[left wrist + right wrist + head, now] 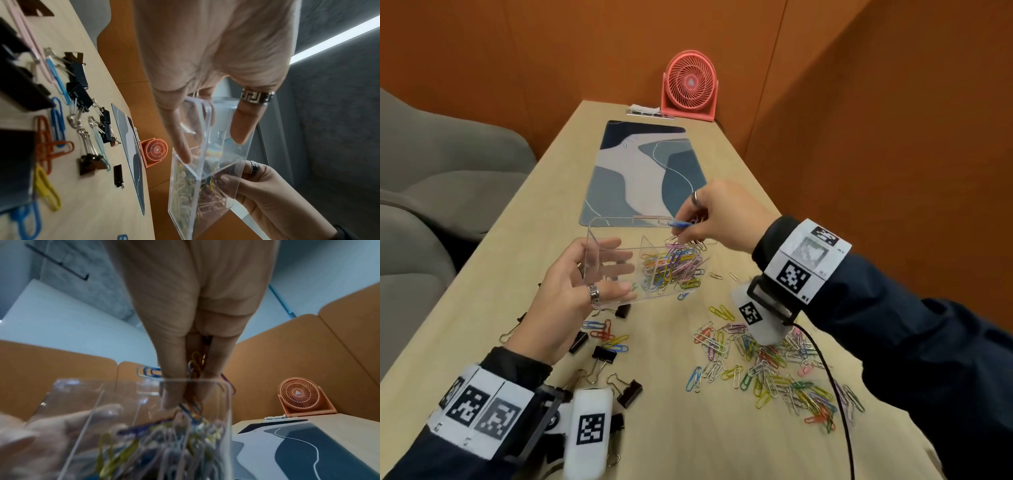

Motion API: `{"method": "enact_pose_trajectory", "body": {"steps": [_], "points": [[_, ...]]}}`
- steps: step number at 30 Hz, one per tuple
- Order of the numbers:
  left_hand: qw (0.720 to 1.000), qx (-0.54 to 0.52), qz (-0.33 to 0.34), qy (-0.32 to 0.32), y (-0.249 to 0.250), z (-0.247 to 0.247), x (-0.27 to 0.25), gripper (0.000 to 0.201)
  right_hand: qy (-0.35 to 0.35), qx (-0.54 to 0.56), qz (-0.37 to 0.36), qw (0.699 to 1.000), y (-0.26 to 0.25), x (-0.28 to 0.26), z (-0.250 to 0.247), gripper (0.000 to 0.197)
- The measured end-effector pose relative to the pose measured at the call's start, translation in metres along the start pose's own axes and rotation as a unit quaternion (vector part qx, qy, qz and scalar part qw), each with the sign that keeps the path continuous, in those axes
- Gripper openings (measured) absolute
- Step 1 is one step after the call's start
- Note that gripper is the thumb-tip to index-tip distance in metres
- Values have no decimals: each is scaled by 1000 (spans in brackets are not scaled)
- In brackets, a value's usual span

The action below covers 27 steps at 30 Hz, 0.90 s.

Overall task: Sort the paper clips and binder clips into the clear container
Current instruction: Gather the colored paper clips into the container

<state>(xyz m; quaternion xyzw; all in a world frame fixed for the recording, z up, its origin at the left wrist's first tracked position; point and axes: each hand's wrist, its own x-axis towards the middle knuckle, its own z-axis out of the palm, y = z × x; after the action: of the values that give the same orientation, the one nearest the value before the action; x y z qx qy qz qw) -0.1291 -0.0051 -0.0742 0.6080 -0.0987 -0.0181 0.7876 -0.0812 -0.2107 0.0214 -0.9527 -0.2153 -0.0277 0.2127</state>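
Observation:
My left hand [616, 272] holds the clear container [619, 231] tilted above the table, thumb on the near wall and fingers behind the empty left compartment. The right compartment holds a heap of coloured paper clips [674, 267]. My right hand [683, 234] hovers over that compartment and pinches a bunch of paper clips [195, 366], a blue one [681, 224] sticking out. Many loose paper clips [767, 363] lie at the right. Black binder clips [630, 390] lie near my left wrist. The left wrist view shows the container [205, 186] in my left hand [207, 142].
A blue and grey desk mat [643, 171] lies beyond the container, with a coral fan [690, 85] at the table's far end. Grey chairs [441, 164] stand left of the table. A black cable [835, 394] crosses the loose clips. Orange partition walls enclose the far and right sides.

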Motion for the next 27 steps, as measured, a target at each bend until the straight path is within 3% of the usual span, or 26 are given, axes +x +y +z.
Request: {"method": "enact_pose_trajectory", "body": {"steps": [2, 7, 12, 16, 19, 23, 25, 27], "points": [[1000, -1, 5, 1, 1, 0, 0, 71, -1, -11, -9, 1000, 0, -2, 4, 23], [1000, -6, 5, -3, 1, 0, 0, 60, -15, 129, 2, 992, 4, -9, -6, 28], [1000, -5, 6, -9, 0, 1, 0, 64, -5, 139, -36, 990, 15, -28, -20, 23], [1000, 8, 6, -6, -1, 2, 0, 75, 10, 137, 24, 990, 38, -57, -29, 21], [1000, -2, 7, -7, 1, 3, -1, 61, -141, 92, 121, 978, 58, -87, -27, 22], [1000, -4, 11, -8, 3, 5, -2, 59, -375, 119, 229, 890, 78, -125, -10, 36], [1000, 1, 17, -9, 4, 5, -1, 64, -446, 116, 251, 851, 82, -141, 0, 43], [1000, 4, 24, -8, 5, 6, -1, 71, -481, 102, 256, 832, 84, -152, 9, 43]]}}
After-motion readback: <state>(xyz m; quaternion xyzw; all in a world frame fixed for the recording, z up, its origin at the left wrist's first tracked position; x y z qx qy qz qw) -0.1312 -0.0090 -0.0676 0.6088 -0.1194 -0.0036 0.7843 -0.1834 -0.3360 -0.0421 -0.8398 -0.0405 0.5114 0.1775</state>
